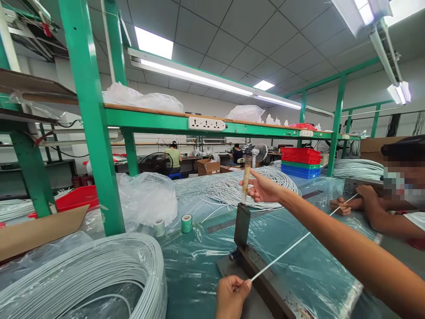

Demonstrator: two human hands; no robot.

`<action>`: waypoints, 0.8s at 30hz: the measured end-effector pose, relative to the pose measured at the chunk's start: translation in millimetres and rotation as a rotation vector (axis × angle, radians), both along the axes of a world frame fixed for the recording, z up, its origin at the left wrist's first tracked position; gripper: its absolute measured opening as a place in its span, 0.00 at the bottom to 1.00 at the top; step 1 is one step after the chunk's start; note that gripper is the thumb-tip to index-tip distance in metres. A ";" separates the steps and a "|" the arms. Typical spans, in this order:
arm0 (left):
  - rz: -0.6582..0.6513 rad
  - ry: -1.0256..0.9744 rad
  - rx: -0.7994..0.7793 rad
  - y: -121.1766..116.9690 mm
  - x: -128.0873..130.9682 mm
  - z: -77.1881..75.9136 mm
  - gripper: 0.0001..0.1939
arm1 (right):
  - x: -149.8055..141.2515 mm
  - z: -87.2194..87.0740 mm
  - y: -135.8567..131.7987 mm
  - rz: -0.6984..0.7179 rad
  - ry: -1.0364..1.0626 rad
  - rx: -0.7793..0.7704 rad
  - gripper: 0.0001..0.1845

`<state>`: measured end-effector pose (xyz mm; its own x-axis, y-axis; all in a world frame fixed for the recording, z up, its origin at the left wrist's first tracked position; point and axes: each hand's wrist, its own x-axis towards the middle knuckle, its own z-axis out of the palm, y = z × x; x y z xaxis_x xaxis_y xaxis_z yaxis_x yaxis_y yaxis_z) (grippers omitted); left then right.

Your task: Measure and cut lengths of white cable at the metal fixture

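Note:
My left hand (232,296) is at the bottom middle, its thumb and fingers pinched on the end of a thin white cable (282,254). From there the cable stretches up to the right, over the base (260,274) of a metal lever cutter. My right hand (264,188) is closed on the cutter's raised upright handle (245,179), which is wrapped in yellowish tape. Below the handle, the dark metal arm (242,225) stands up from the base. At the right, a co-worker's hand (341,206) holds the cable farther along.
A large coil of white cable (146,266) lies at front left, another coil (252,188) behind the cutter. Two tape rolls, one a green roll (187,223), stand near a plastic bag (146,199). Stacked trays (300,164) sit at the back. A green shelf post (94,133) rises left.

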<state>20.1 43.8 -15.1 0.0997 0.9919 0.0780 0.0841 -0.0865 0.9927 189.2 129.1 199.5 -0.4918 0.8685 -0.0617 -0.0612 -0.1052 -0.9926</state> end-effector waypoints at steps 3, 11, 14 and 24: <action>-0.013 -0.012 -0.012 -1.5 -0.3 2.4 0.22 | 20.4 -4.4 -53.0 -0.020 -0.024 -0.047 0.23; -0.057 0.004 -0.048 -8.3 -4.2 16.0 0.23 | 49.6 -49.9 -163.8 -0.082 -0.071 -0.292 0.21; -0.047 0.007 -0.057 -9.2 -3.2 17.5 0.24 | 48.5 -64.9 -180.2 -0.177 -0.058 -0.337 0.27; -0.085 -0.005 -0.068 -7.5 -3.1 16.6 0.24 | 37.0 -86.6 -196.6 -0.203 -0.418 -0.240 0.16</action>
<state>17.0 36.3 1.5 0.1840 0.9828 0.0117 0.0748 -0.0259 0.9969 226.3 -67.5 112.9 -0.2061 0.8809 -0.4260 0.2919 -0.3602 -0.8860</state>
